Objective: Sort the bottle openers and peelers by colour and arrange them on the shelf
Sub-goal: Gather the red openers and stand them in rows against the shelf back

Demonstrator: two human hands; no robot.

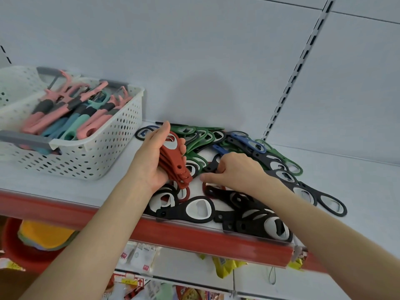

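My left hand [152, 158] grips a stack of red bottle openers [176, 163], held tilted above the shelf [104, 189]. My right hand [234, 172] reaches down into the mixed pile, its fingers curled among the openers; a red opener [204, 187] lies partly hidden under it, and I cannot tell if the fingers pinch it. Green openers [201, 137] lie at the back of the pile, blue openers [249, 141] to their right, black openers [244, 211] along the front edge. A white perforated basket [93, 156] at the left holds pink and teal peelers [71, 113].
The shelf has a red front strip [184, 234]; some black openers overhang it. A slotted upright rail [296, 70] runs up the back wall at the right. Packaged goods [138, 256] hang below the shelf, and a yellow and red item [41, 237] sits at lower left.
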